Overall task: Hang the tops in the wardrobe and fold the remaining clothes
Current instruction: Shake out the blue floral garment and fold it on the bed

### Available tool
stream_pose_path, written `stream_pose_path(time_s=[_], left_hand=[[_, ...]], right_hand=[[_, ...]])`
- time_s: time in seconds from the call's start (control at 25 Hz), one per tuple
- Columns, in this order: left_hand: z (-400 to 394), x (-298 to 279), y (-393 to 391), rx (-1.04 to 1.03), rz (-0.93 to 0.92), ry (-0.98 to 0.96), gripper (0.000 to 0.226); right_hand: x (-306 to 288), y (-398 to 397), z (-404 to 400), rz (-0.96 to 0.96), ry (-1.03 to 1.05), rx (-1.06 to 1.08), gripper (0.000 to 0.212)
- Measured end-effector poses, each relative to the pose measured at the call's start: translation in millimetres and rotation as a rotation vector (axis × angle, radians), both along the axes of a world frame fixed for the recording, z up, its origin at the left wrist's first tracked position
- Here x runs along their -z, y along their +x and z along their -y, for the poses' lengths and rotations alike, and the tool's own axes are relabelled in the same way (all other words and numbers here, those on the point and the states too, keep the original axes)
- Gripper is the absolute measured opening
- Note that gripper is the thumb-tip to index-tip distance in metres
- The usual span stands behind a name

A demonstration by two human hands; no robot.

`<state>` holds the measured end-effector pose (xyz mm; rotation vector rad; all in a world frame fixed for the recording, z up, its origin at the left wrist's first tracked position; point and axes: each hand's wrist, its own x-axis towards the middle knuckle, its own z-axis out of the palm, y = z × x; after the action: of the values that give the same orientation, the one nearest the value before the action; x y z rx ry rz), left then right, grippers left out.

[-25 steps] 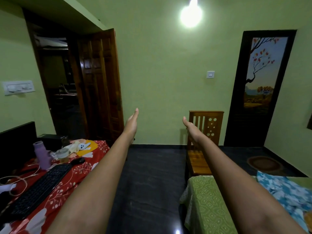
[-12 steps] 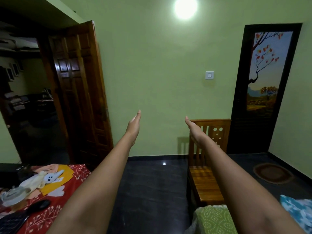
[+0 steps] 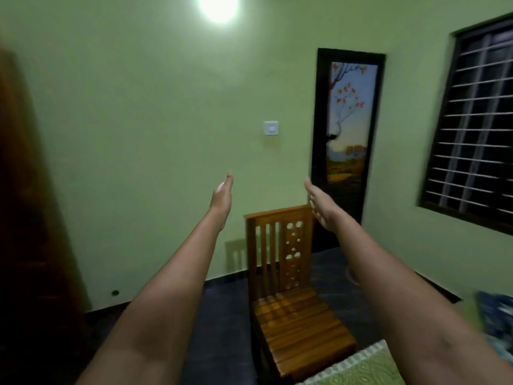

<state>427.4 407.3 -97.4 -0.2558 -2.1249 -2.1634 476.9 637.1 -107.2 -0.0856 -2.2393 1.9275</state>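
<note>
Left hand [image 3: 222,200] and right hand [image 3: 319,207] spread flat, empty, raised above the wooden chair [image 3: 288,287]; probably not yet reaching clothes.

Blue patterned cloth [image 3: 497,315] crumpled at far right edge, partly cut off.

Both arms stretched forward, left hand [image 3: 222,197] and right hand [image 3: 322,205] apart, in the air, touching nothing. Chair [image 3: 288,290] below and between them, its back to the far wall [image 3: 155,112]. Wall switch [image 3: 271,128] above the chair. Door [image 3: 347,134] in the far wall, right of the switch and behind the right hand. Window [image 3: 474,126] on the right wall. Lamp [image 3: 218,5] at top centre. Another door [image 3: 25,218] at left edge. Bed [image 3: 361,368] at bottom right, just in front of the chair, with blurred cloth [image 3: 497,315] on it at the right edge.
</note>
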Motion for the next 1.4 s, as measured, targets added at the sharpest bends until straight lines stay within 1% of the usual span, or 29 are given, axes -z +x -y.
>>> stream_pose_path(time_s=[0.12, 0.24, 0.32, 0.36, 0.4, 0.44, 0.56, 0.72, 0.8, 1.04, 1.24, 1.32, 1.4], left_hand=[[-99, 1, -43, 0.222, 0.017, 0.007, 0.067], [-201, -8, -58, 0.497, 0.002, -0.016, 0.066], [-262, -14, -57, 0.691, -0.002, -0.019, 0.072], [-289, -16, -55, 0.767, -0.009, -0.036, 0.082], [-314, -16, -52, 0.831, -0.016, -0.065, 0.091], [-337, -17, -45, 0.899, -0.031, -0.088, 0.094], [-386, -16, -23, 1.111, -0.046, -0.084, 0.078], [-417, -9, 6, 1.273, -0.016, -0.09, 0.074], [-429, 0, 14, 1.311, 0.003, -0.089, 0.072], [-463, 44, 36, 1.366, 0.03, -0.18, 0.074], [-518, 91, 51, 1.298, 0.08, -0.263, 0.079], [-545, 119, 57, 1.245, 0.119, -0.318, 0.075], [-565, 151, 63, 1.188, 0.169, -0.332, 0.064]], right_hand=[[8, 4, -87, 0.002, -0.031, 0.234, 0.078], [5, 40, -162, -0.009, -0.048, 0.484, 0.072], [3, 76, -200, -0.024, -0.058, 0.68, 0.074], [3, 97, -214, -0.016, -0.053, 0.771, 0.074], [3, 118, -224, -0.006, -0.047, 0.846, 0.073], [2, 140, -229, 0.0, -0.039, 0.914, 0.073], [-2, 192, -228, -0.003, -0.026, 1.107, 0.072], [0, 236, -211, -0.008, -0.011, 1.272, 0.07], [7, 249, -205, -0.006, -0.008, 1.329, 0.069], [43, 275, -216, 0.107, -0.066, 1.434, 0.076], [85, 289, -276, 0.172, -0.103, 1.369, 0.073], [113, 293, -312, 0.221, -0.131, 1.336, 0.072], [147, 291, -345, 0.294, -0.172, 1.3, 0.071]])
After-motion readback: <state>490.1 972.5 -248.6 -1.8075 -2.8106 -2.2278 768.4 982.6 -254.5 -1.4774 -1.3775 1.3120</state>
